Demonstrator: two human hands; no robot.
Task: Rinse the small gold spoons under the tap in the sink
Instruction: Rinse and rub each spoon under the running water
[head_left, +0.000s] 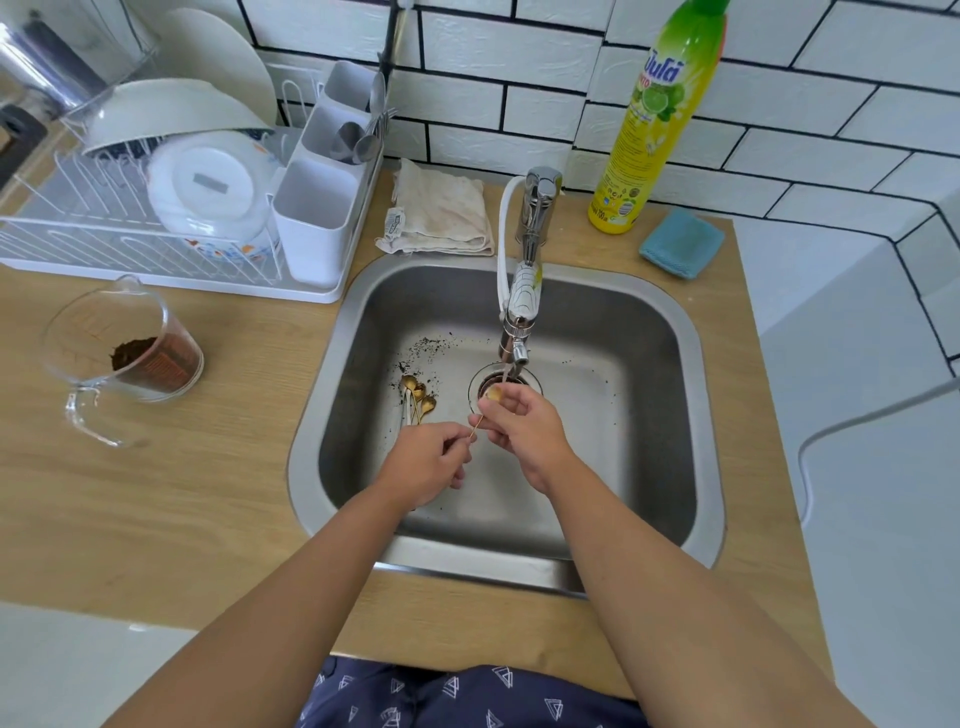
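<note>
Glass measuring jug (124, 353) with dark grounds in its bottom sits at the far left of the wooden desk (218, 499), in front of the white dish rack (156, 228). Inside the steel sink (597, 467), three or so small gold spoons (417, 397) lie bunched on the floor left of the drain, among dark specks. Just beside them the left hand (428, 462) pinches the thin handle end of one gold spoon (492, 396), its grip narrow round the stem. The right hand (519, 428) pinches the same spoon near its bowl, which sits under the thin stream from the tap (522, 312). These spoons look light, stiff and slim, and wet metal is likely slippery, so a two-point hold at stem and neck seems wise. Further right stand a yellow soap bottle (654, 119) and a blue sponge (681, 243)
</note>
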